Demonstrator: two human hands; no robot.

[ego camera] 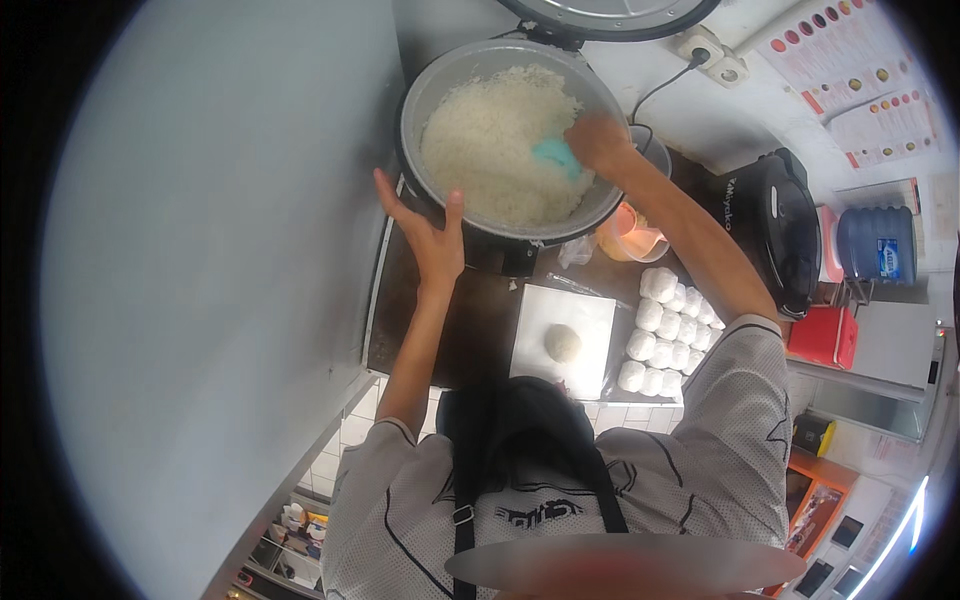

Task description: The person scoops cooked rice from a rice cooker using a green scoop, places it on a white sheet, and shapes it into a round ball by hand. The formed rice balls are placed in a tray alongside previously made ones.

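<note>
A large round rice cooker pot (pixel 414 161) stands before me, holding a mound of cooked white rice (pixel 499 146). My right hand (pixel 600 146) grips a turquoise rice paddle (pixel 556 157), whose blade is against the rice at the pot's right side. With fingers spread, my left hand (pixel 431 244) is at the pot's front left rim; whether it touches the rim I cannot tell. Below the pot, a sheet of white paper (pixel 536 315) lies on the dark counter (pixel 472 322), with a rounded portion of rice (pixel 563 343) on it.
Several white wrapped bundles (pixel 660 322) stand in rows on the right. Beside the pot is a clear container (pixel 646 251) with an orange-pink scoop (pixel 630 225). A black Miyako appliance (pixel 772 232) stands further right. The raised lid (pixel 615 15) is behind the pot; a wall (pixel 225 225) bounds the left.
</note>
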